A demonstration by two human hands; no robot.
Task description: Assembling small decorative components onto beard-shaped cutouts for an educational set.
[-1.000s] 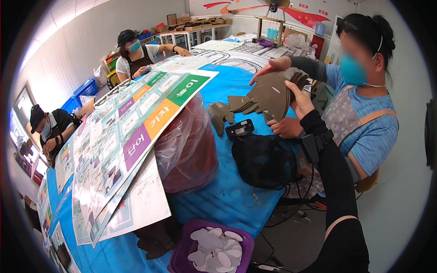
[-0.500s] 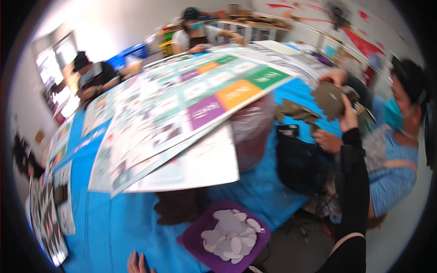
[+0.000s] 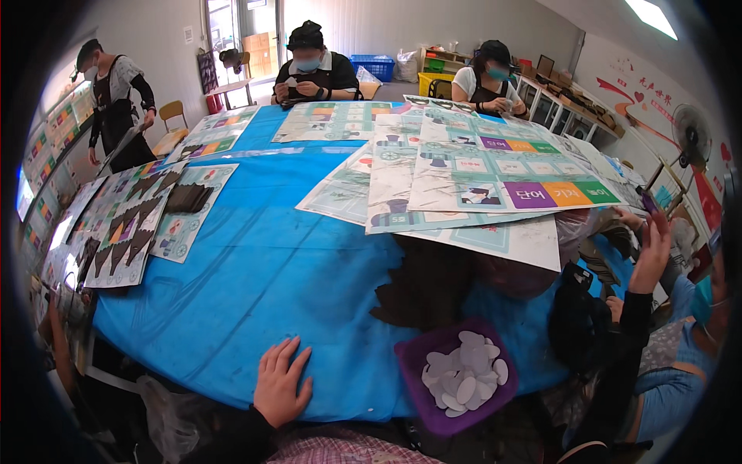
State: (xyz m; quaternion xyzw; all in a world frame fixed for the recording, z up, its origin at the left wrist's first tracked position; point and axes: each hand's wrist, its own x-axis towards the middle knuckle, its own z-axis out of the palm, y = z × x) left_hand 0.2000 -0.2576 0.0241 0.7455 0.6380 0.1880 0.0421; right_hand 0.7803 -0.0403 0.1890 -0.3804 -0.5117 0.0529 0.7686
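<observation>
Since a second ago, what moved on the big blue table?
The view swung left, from the right end of the table to its whole length. The person's left hand came up from the lower edge and now lies flat on the blue table cover, holding nothing. Their right hand is out of view. The purple tray of white pieces and the stack of printed sheets stayed put.

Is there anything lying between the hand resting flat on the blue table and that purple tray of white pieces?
Nothing visible. The left hand lies flat on the blue table cover, and only bare cover runs between it and the purple tray to its right. The brown cut-outs lie farther back, off that line.
</observation>
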